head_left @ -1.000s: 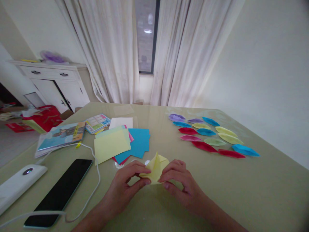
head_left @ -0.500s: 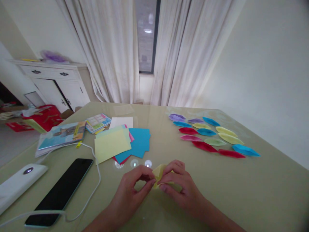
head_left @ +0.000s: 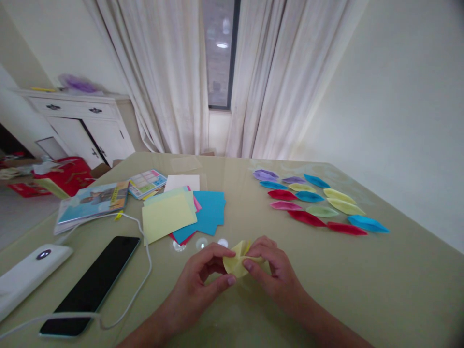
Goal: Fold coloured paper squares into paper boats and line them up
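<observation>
A piece of folded yellow paper [head_left: 235, 263] is held up between my two hands over the near part of the table. My right hand [head_left: 277, 268] grips its right side, the thumb pressed on the near face. At the left edge is my left hand [head_left: 203, 275], index finger touching above and thumb below, the paper's edge between them. Creases and a flared, open left end show on the paper; its right part is hidden by my fingers. Beyond, on the right, lie several folded paper boats [head_left: 308, 218] in red, blue, yellow, green, pink and purple.
Flat coloured sheets [head_left: 169, 212] lie in a stack left of centre, with a blue sheet [head_left: 210, 212] beneath. Books [head_left: 94, 200], a black phone [head_left: 90, 285], a white power bank [head_left: 32, 275] and its white cable [head_left: 149, 270] occupy the left of the table [head_left: 348, 280].
The yellow paper has turned and its left end has spread wider toward me. My left thumb and index finger have moved from a tight pinch to farther apart around its edge.
</observation>
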`<state>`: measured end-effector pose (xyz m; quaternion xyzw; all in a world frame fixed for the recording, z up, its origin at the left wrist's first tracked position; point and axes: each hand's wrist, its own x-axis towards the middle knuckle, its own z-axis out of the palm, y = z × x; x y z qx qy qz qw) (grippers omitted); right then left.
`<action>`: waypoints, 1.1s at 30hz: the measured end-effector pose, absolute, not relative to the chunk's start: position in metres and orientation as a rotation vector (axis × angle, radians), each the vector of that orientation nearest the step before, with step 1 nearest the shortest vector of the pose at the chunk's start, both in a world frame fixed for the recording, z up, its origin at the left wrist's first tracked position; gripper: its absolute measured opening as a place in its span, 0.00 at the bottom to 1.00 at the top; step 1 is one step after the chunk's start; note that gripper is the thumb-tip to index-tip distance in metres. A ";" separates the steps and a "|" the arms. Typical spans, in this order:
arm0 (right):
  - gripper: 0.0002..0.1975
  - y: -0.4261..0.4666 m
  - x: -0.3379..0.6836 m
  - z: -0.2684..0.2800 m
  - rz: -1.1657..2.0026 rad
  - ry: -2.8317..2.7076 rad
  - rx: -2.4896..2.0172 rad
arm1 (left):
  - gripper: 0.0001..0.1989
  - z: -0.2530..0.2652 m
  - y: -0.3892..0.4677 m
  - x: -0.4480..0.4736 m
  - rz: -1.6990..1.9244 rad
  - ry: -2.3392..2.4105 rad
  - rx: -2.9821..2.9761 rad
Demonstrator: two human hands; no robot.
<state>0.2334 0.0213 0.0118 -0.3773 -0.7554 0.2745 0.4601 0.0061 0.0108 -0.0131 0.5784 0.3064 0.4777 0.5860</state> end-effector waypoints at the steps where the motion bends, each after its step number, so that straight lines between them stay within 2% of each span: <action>1: 0.12 0.022 0.233 0.012 0.696 -1.843 -0.921 | 0.15 -0.014 0.012 0.006 1.116 0.725 1.318; 8: 0.14 0.020 0.233 0.017 0.841 -1.837 -0.827 | 0.16 -0.017 0.020 0.009 1.172 0.883 1.199; 15: 0.15 0.020 0.231 0.018 0.849 -1.858 -0.817 | 0.15 -0.018 0.018 0.009 1.175 0.892 1.250; 23: 0.16 0.022 0.228 0.005 0.840 -1.724 -0.918 | 0.07 -0.013 0.020 0.004 1.247 0.795 1.382; 27: 0.15 0.020 0.226 0.002 0.806 -1.669 -0.951 | 0.12 -0.012 0.018 0.006 1.259 0.803 1.423; 33: 0.10 0.014 0.220 0.004 0.797 -1.632 -0.895 | 0.04 -0.010 0.016 0.012 1.344 0.881 1.498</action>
